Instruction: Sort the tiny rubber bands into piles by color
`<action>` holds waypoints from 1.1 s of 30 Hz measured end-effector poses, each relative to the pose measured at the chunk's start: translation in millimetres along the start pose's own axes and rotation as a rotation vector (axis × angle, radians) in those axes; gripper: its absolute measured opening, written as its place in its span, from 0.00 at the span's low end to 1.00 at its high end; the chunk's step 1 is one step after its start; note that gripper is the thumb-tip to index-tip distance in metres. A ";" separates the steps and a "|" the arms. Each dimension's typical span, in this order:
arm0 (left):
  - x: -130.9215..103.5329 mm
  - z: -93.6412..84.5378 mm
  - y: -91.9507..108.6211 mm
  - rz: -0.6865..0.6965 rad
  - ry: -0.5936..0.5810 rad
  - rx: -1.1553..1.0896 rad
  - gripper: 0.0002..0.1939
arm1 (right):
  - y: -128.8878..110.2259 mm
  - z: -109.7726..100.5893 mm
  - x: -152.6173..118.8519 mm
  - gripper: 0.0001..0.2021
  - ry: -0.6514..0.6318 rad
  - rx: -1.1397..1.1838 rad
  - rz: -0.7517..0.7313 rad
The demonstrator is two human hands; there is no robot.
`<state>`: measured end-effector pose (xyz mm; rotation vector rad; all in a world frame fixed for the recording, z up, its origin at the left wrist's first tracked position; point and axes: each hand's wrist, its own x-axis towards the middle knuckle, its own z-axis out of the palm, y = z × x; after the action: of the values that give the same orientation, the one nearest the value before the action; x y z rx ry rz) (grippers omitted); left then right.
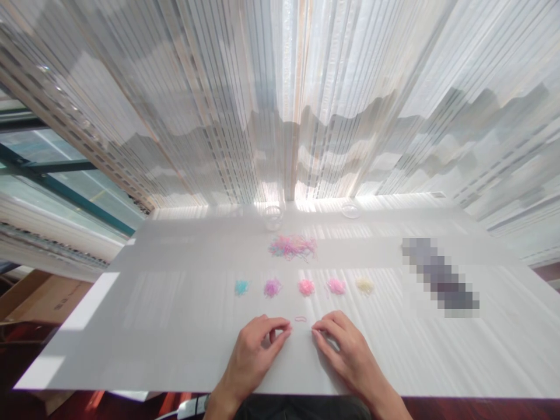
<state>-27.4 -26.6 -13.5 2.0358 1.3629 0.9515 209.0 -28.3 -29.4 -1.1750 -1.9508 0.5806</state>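
Note:
A small pink loop (300,319) lies on the white table between my two hands. My left hand (263,344) is to its left, thumb and fingertips pinched together; whatever they hold, if anything, is too small to make out. On the other side, my right hand (339,344) has its thumb and index fingertip close together near the loop, and nothing can be made out there. Beyond them is a row of small piles: teal (241,287), purple (272,287), coral pink (306,287), light pink (336,286) and yellow (364,284). A larger mixed pile (292,247) lies behind the row.
Two clear round containers or lids, one at the back (273,217) and one to its right (350,210), stand near the curtain (280,116). A blurred dark object (440,274) lies on the right of the white table (175,338). A cardboard box (56,297) is at the left.

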 end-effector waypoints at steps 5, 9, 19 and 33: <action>8.2 2.0 2.7 0.015 -0.009 -0.056 0.06 | 2.0 0.9 -1.6 0.06 -0.012 -0.002 -0.030; 13.2 1.9 5.4 0.027 -0.026 -0.065 0.06 | 3.9 0.9 -3.4 0.08 -0.033 0.020 -0.006; 9.9 21.4 3.4 0.152 -0.077 0.010 0.05 | 5.2 3.6 -4.2 0.08 0.019 0.035 -0.082; 11.4 13.1 -10.4 0.044 -0.033 -0.084 0.06 | 1.2 -6.0 6.6 0.04 0.289 -0.008 0.051</action>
<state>-20.3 -12.6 -26.2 2.0168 1.2452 0.9731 212.6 -21.9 -24.1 -1.2425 -1.6836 0.4031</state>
